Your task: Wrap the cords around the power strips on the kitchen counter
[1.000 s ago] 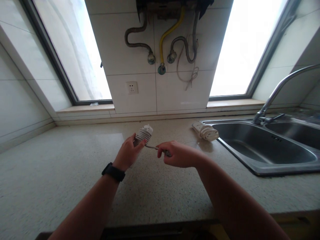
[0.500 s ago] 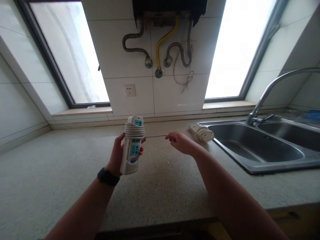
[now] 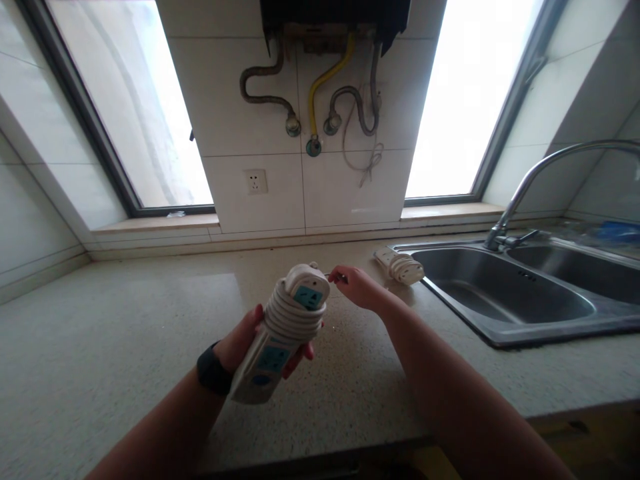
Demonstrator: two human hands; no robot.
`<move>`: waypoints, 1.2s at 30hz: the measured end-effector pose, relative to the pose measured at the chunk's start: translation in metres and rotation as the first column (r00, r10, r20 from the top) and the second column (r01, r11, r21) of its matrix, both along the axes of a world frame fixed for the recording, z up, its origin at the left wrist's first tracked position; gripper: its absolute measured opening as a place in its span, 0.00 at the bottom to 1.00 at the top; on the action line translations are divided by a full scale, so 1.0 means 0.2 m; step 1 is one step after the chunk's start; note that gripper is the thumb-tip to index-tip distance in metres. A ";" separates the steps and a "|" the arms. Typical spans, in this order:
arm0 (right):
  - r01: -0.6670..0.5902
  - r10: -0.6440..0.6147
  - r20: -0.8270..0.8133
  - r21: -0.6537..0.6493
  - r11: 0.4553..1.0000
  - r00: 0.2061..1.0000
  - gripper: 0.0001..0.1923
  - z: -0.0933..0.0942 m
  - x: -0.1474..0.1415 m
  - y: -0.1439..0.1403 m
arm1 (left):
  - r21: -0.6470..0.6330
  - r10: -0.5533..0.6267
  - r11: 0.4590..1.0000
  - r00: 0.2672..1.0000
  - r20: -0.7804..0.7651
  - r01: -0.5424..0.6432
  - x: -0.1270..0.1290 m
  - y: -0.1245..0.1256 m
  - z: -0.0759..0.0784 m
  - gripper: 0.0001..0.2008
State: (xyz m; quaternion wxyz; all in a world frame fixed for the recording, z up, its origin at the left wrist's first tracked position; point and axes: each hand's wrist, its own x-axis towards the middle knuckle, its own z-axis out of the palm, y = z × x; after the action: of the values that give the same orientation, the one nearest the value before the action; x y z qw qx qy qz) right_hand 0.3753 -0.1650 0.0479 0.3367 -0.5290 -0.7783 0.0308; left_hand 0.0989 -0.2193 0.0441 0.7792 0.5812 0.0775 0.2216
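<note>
My left hand (image 3: 243, 341) grips a white power strip (image 3: 280, 333) with blue sockets, held above the speckled countertop (image 3: 100, 347) and tilted up to the right. Its white cable is coiled several times around the strip's upper half. My right hand (image 3: 356, 287) pinches the loose end of that cable just beyond the strip's top end. A black band sits on my left wrist (image 3: 213, 371).
A second cable-wrapped power strip (image 3: 401, 266) lies on the counter beside the steel sink (image 3: 495, 327). A curved tap (image 3: 530, 183) rises at the right. A wall socket (image 3: 255, 181) and hanging pipes (image 3: 320, 93) sit between two windows.
The strip has tilted and dropped closer to me in my left hand. More cable is wrapped around it, and my right hand has come in next to its top end.
</note>
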 end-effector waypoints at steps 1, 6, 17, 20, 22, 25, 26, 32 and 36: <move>-0.013 0.013 -0.002 -0.002 1.000 1.000 0.12 0.00 0.00 0.00 | 0.004 0.002 1.000 1.000 -0.003 -0.002 0.00 -0.01 -0.01 0.42; -0.021 0.019 -0.029 -0.093 0.995 0.999 0.13 0.00 -0.01 -0.01 | 0.010 0.216 0.975 0.961 0.170 -0.221 -0.01 0.00 0.00 0.30; -0.257 0.232 -0.113 -0.484 0.837 0.966 0.18 0.08 0.02 -0.08 | 0.354 0.764 0.624 0.638 -0.092 -0.697 -0.04 0.16 0.03 0.22; -0.295 0.301 -0.074 -0.519 0.802 0.951 0.16 0.12 -0.05 -0.16 | 0.637 0.840 0.444 0.541 -0.051 -0.630 -0.05 0.22 0.00 0.24; -0.306 0.344 -0.028 -0.526 0.794 0.939 0.15 0.15 -0.11 -0.21 | 0.720 0.862 0.342 0.507 0.015 -0.604 -0.06 0.24 -0.02 0.31; -0.322 0.392 0.038 -0.501 0.803 0.919 0.13 0.16 -0.17 -0.26 | 0.748 0.876 0.277 0.479 0.062 -0.603 -0.06 0.26 -0.04 0.42; -0.330 0.406 0.054 -0.490 0.807 0.912 0.13 0.16 -0.18 -0.27 | 0.751 0.874 0.274 0.481 0.066 -0.601 -0.06 0.27 -0.05 0.43; -0.378 0.460 0.126 -0.405 0.833 0.879 0.14 0.19 -0.20 -0.31 | 0.766 0.850 0.288 0.521 0.072 -0.575 -0.07 0.30 -0.10 0.49; -0.478 0.540 0.096 -0.355 0.804 0.836 0.26 0.19 -0.23 -0.34 | 0.854 0.916 0.130 0.390 0.090 -0.504 -0.08 0.32 -0.12 0.51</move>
State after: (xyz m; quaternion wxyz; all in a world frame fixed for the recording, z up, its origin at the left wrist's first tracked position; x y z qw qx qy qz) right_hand 0.3286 -0.2340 0.0869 0.1499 -0.3471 -0.9053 0.1936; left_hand 0.0836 -0.1549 0.0197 0.1753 0.7653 0.4350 0.4408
